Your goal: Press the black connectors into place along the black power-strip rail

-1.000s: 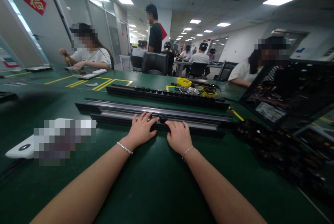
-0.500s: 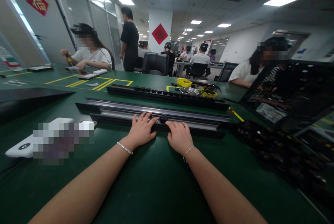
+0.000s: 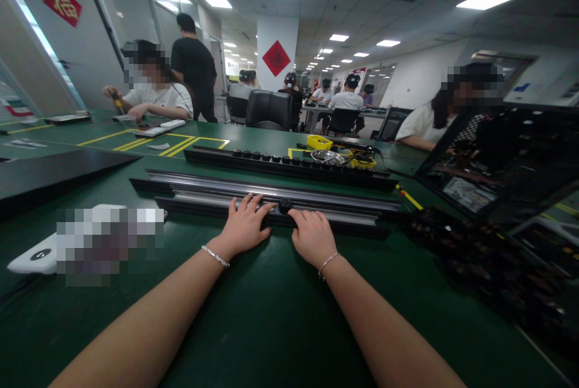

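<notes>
A long black rail (image 3: 348, 219) with a grey channel lies crosswise in front of me. My left hand (image 3: 244, 224) rests on it, fingers spread over the channel and thumb apart on the near side. Between my hands a small black block (image 3: 284, 204) sits in the channel, and my left index finger reaches its left side. My right hand (image 3: 313, 236) bends its fingers together over the rail's near edge, index fingertip against the block's right side. Right behind lies a second black rail (image 3: 316, 197).
Farther back, a black rail (image 3: 212, 160) carries a row of small black blocks (image 3: 271, 157). Yellow trays (image 3: 319, 142) stand beyond it. A white device (image 3: 34, 258) lies left, a dark panel (image 3: 58, 174) behind it. Dark parts (image 3: 493, 261) pile up right. Co-workers (image 3: 158, 95) sit around.
The small black block has slid slightly right along the channel, and my right hand has shifted slightly right with it. In the background a standing person has moved left and turned away.
</notes>
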`<control>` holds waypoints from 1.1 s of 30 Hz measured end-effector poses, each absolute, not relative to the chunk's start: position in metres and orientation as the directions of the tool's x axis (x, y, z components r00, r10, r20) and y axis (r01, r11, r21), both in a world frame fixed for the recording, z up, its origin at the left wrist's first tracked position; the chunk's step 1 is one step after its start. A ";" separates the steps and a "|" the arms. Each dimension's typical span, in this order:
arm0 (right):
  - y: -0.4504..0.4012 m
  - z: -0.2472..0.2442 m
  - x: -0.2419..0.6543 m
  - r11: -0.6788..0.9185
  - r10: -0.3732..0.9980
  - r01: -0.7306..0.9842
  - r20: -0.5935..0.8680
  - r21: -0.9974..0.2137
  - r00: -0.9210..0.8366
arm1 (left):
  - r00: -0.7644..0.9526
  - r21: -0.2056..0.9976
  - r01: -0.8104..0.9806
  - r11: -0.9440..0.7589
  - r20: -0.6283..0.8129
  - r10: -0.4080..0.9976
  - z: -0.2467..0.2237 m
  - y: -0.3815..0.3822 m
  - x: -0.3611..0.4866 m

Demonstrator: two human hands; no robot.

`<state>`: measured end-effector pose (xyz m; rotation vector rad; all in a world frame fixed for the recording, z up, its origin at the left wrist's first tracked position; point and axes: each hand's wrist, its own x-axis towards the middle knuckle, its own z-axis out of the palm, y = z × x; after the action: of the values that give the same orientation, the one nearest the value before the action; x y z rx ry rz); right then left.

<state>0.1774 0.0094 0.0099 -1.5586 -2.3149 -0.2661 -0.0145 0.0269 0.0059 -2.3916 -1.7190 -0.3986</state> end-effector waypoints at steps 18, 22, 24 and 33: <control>0.010 0.010 0.179 0.391 0.859 0.920 0.366 -0.021 -0.357 | 0.302 0.018 0.945 -0.326 0.327 0.895 0.004 0.028 -0.015; 0.010 0.011 0.179 0.396 0.858 0.918 0.366 -0.023 -0.361 | 0.308 0.007 0.945 -0.328 0.329 0.893 0.003 0.028 -0.015; 0.010 0.011 0.180 0.395 0.858 0.918 0.366 -0.022 -0.360 | 0.311 0.002 0.944 -0.330 0.330 0.891 0.003 0.028 -0.015; 0.010 0.012 0.184 0.368 0.869 0.929 0.366 -0.027 -0.334 | 0.319 -0.014 0.943 -0.333 0.332 0.888 0.003 0.029 -0.016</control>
<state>0.1841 0.0099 0.0119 -1.5819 -2.3155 -0.2678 -0.0160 0.0286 0.0033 -2.3773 -1.6765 -0.3947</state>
